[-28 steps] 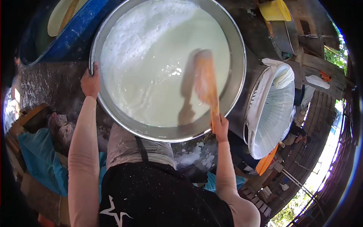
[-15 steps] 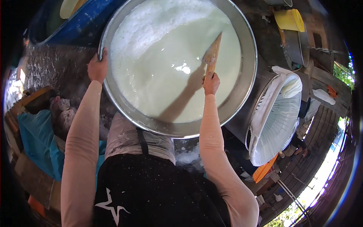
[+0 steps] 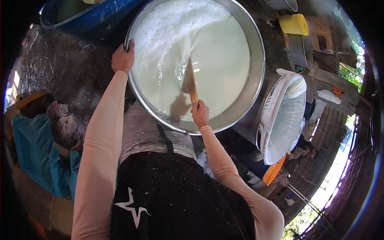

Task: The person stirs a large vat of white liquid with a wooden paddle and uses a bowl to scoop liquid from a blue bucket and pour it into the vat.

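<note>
A wide round metal vat [image 3: 257,52] in front of me holds a milky, pale liquid [image 3: 224,64], with white foam [image 3: 168,28] gathered along its far left side. My left hand [image 3: 123,58] grips the vat's rim at the left, fingers wrapped over the edge. In my right hand [image 3: 201,113] is the handle of a wooden paddle [image 3: 191,82], above the near part of the liquid. The paddle's blade points away from me, and its far tip meets the liquid, where a streak of ripples runs onward. Its shadow falls to the left.
To the right, a metal drum [image 3: 250,128] bears a white cloth [image 3: 280,124] over its mouth. A blue tub [image 3: 92,20] stands at the far left. Beyond the drum are a yellow bucket [image 3: 294,25] and an orange object [image 3: 275,171]. Turquoise sheeting [image 3: 34,148] lies at the left.
My right hand has drawn the paddle left and toward me through the liquid. The left hand keeps its hold on the rim. The whole view has shifted somewhat.
</note>
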{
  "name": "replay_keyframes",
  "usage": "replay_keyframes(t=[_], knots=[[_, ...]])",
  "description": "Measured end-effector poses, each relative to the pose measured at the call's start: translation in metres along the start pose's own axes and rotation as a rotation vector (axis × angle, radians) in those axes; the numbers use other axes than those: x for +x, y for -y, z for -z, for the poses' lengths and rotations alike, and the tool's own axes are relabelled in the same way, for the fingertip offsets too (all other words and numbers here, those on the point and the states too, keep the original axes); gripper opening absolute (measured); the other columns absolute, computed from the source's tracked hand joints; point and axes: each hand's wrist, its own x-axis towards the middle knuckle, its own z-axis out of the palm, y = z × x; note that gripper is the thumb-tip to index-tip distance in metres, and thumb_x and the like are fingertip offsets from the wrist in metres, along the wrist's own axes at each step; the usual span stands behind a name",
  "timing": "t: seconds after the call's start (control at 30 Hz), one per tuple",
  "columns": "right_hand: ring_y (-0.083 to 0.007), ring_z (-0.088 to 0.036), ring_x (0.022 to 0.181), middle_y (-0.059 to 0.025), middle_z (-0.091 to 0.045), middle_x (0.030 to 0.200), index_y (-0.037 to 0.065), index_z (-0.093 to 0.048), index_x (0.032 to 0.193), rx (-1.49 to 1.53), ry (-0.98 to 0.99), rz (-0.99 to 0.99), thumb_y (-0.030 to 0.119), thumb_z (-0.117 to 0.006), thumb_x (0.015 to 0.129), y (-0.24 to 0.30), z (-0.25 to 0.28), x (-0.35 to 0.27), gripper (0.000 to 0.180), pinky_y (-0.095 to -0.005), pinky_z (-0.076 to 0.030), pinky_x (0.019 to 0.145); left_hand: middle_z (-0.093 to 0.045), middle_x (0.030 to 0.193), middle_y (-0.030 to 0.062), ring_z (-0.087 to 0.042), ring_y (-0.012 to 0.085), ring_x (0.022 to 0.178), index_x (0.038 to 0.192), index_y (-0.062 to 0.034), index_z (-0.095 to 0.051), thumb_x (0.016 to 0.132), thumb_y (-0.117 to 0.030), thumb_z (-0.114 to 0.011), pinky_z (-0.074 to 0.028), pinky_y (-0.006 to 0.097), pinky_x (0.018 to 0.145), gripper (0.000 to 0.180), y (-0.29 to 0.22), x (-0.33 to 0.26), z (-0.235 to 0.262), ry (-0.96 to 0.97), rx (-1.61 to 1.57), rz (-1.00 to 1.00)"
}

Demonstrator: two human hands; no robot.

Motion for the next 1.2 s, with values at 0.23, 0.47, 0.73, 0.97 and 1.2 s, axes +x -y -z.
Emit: replay_keyframes(t=[0.23,0.47,0.73,0.97,1.2], knots=[[-0.0472,-0.060,0.066,-0.0229,-0.061,0.067,0.003,-0.058,0.080,-0.238,0.198,0.194,0.024,-0.059,0.097,0.020,0.050,-0.062,0.027,-0.0502,-0.047,0.056,-0.071,0.108,0.0177,-0.065,0.0410,0.105,0.110,-0.0142,-0.071,0.091,-0.063,-0.053,-0.050,0.049,0.090,0.055,0.002,0.001,0.003,0.005,-0.069,0.009],[-0.0235,-0.057,0.049,-0.0084,-0.061,0.062,0.003,-0.063,0.087,-0.028,0.564,0.046,0.031,-0.059,0.099,-0.001,0.145,-0.057,0.030,-0.0355,-0.045,0.050,-0.070,0.107,0.0201,-0.064,0.0425,0.104,0.113,-0.0127,-0.071,0.091,-0.062,-0.053,-0.050,0.049,0.090,0.056,0.003,0.002,0.004,-0.019,-0.009,-0.012],[-0.0096,-0.053,0.048,-0.0025,-0.057,0.060,0.002,-0.059,0.079,0.467,0.143,-0.408,0.040,-0.050,0.103,-0.045,0.172,-0.013,0.046,-0.0267,-0.041,0.045,-0.070,0.106,0.0213,-0.065,0.0422,0.104,0.115,-0.0107,-0.070,0.094,-0.060,-0.052,-0.050,0.047,0.089,0.057,0.006,0.000,0.006,-0.038,0.070,-0.021],[-0.0235,-0.063,0.050,-0.0132,-0.062,0.059,-0.002,-0.059,0.079,0.222,-0.387,-0.300,0.030,-0.050,0.100,-0.079,0.094,0.151,0.039,-0.0381,-0.050,0.050,-0.071,0.104,0.0206,-0.065,0.0430,0.102,0.115,-0.0118,-0.070,0.093,-0.060,-0.053,-0.050,0.049,0.089,0.056,0.003,0.000,0.008,-0.052,0.148,-0.009],[-0.0233,-0.061,0.047,-0.0123,-0.063,0.058,-0.002,-0.058,0.077,0.116,-0.363,-0.141,0.032,-0.050,0.101,-0.080,0.033,0.173,0.043,-0.0380,-0.049,0.049,-0.070,0.108,0.0198,-0.063,0.0432,0.106,0.113,-0.0140,-0.071,0.091,-0.063,-0.053,-0.049,0.050,0.091,0.056,-0.008,-0.002,-0.001,-0.028,0.141,0.012]])
